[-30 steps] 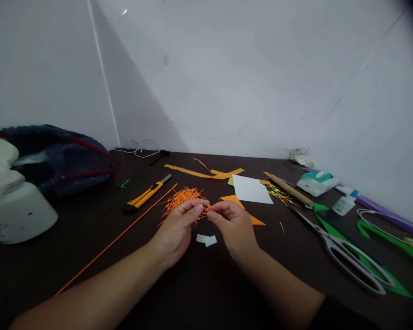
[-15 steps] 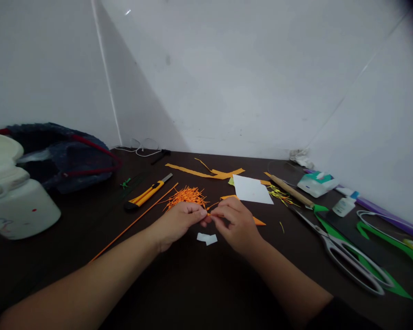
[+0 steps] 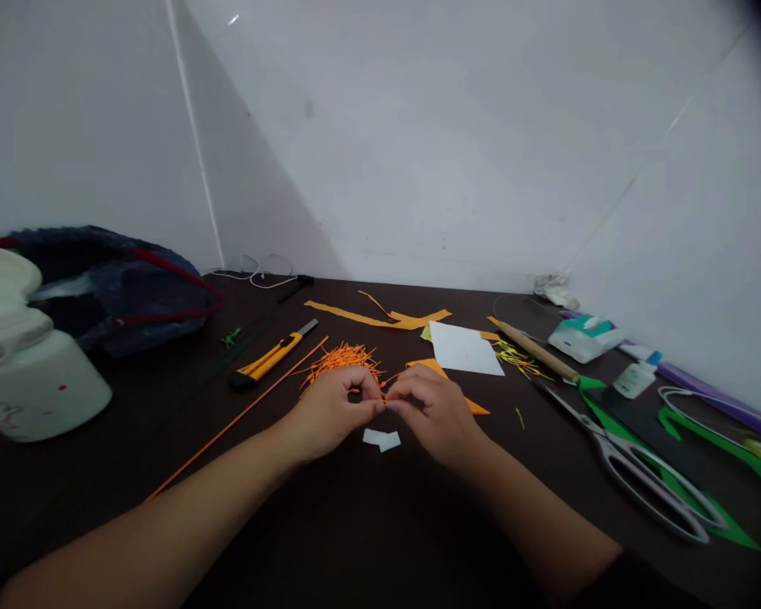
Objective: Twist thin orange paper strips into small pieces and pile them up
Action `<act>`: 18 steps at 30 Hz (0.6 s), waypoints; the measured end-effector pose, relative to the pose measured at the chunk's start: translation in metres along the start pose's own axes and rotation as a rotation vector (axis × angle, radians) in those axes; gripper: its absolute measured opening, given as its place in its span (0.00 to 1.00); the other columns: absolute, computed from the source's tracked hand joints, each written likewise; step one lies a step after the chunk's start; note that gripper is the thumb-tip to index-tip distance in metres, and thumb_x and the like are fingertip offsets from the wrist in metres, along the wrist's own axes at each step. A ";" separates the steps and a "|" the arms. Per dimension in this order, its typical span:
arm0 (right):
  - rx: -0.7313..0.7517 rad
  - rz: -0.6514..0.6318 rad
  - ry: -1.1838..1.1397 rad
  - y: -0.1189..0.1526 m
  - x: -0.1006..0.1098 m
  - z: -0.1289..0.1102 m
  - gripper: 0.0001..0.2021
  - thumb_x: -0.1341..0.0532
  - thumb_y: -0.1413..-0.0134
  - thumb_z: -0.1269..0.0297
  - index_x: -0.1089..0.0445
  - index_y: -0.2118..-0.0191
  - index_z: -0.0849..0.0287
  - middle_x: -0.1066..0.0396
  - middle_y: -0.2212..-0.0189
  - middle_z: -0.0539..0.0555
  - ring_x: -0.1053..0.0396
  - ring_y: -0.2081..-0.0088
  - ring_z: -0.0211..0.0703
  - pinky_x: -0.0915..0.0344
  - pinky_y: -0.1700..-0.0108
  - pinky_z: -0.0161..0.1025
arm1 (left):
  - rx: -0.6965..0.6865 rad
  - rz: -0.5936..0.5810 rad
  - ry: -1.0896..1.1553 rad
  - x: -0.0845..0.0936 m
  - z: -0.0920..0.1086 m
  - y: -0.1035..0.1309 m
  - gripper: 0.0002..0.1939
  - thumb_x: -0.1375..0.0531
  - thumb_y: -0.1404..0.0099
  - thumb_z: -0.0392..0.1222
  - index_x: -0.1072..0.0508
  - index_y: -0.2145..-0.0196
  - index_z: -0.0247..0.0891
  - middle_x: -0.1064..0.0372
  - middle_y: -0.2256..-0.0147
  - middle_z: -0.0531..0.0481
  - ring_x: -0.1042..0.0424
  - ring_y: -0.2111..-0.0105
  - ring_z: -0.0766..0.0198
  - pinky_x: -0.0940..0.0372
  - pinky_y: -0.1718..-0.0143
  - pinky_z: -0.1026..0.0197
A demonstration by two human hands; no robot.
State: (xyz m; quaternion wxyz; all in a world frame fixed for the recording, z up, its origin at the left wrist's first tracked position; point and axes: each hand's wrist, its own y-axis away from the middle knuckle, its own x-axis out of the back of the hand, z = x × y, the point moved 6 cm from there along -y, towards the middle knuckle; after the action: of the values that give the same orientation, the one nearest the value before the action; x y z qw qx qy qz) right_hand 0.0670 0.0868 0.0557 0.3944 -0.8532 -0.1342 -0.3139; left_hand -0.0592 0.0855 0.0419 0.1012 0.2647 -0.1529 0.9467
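My left hand (image 3: 335, 412) and my right hand (image 3: 440, 416) meet at the middle of the dark table, thumbs and forefingers pinched. Between their fingertips is a thin orange strand (image 3: 384, 396), mostly hidden by the fingers. Just behind my left hand lies a pile of orange strands (image 3: 343, 362), some with thicker bits. Two overlapping white paper pieces (image 3: 381, 439) rest on the table below the fingertips. An orange paper piece (image 3: 480, 407) shows partly behind my right hand. A long thin orange stick (image 3: 241, 409) slants past my left forearm.
Left of the pile lies a yellow utility knife (image 3: 272, 359), blade out. Large scissors (image 3: 634, 469) and a glue bottle (image 3: 637, 378) are on the right. A white sheet (image 3: 466, 348) and orange strips (image 3: 355, 315) lie behind. A white container (image 3: 44, 381) stands far left.
Both hands have shifted slightly, and their fingertips are now closer together. The left fingers have arched up, opening a gap above the thumb. Less of the orange strand shows.
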 end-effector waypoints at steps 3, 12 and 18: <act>-0.151 -0.043 -0.080 0.000 -0.005 0.006 0.04 0.42 0.55 0.75 0.34 0.75 0.59 0.36 0.75 0.49 0.38 0.72 0.36 0.41 0.69 0.33 | -0.215 0.153 -0.412 0.003 0.018 0.006 0.04 0.44 0.48 0.34 0.34 0.79 0.38 0.35 0.75 0.55 0.38 0.68 0.63 0.51 0.56 0.52; -0.085 0.027 -0.064 0.001 -0.005 0.005 0.04 0.44 0.54 0.74 0.36 0.74 0.59 0.37 0.75 0.50 0.39 0.71 0.37 0.42 0.69 0.34 | -0.130 -0.025 -0.266 0.004 0.010 0.000 0.08 0.48 0.40 0.44 0.30 0.69 0.42 0.31 0.67 0.52 0.36 0.64 0.62 0.46 0.60 0.57; 0.030 0.031 0.027 0.004 -0.005 0.001 0.04 0.43 0.53 0.73 0.33 0.72 0.58 0.35 0.72 0.52 0.38 0.68 0.39 0.41 0.66 0.37 | -0.055 -0.034 -0.171 0.002 0.001 -0.003 0.08 0.46 0.42 0.42 0.29 0.74 0.40 0.33 0.71 0.51 0.35 0.66 0.62 0.44 0.64 0.60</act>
State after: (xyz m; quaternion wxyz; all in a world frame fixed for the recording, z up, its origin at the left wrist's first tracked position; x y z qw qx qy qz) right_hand 0.0655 0.0850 0.0502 0.4137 -0.8448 -0.1202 -0.3172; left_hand -0.0591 0.0880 0.0446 0.1110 0.3440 -0.1825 0.9143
